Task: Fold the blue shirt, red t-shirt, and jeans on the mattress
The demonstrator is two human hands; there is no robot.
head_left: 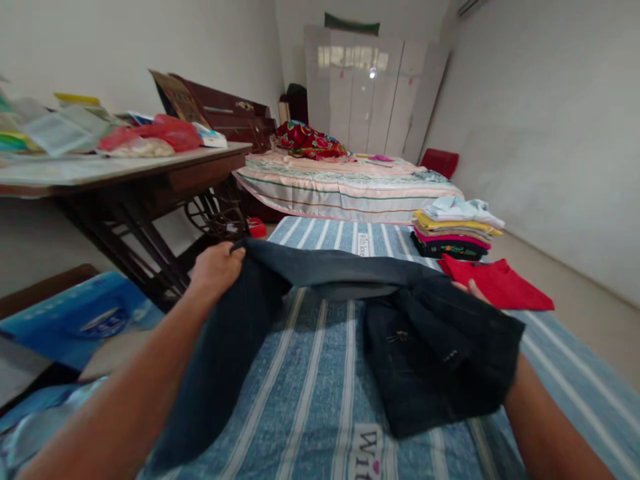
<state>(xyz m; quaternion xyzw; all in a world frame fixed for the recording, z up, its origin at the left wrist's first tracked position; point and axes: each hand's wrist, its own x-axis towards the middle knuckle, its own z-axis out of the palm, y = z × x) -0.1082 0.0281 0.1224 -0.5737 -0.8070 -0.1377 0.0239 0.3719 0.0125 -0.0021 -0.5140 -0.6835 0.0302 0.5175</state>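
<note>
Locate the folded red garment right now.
In the head view, the folded red garment lies right of centre on the striped bedding, beyond the dark trousers and nearer than the clothes stack.

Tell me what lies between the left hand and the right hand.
The dark garment spans from the left hand to the right hand, which it mostly hides; striped bedding shows below. The head view shows this.

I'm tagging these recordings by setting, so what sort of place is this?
Most likely a bedroom in a home: there is a bed toward the back, a tall pale wardrobe at the far wall, and a stack of folded clothes on the blue striped cloth in front.
</note>
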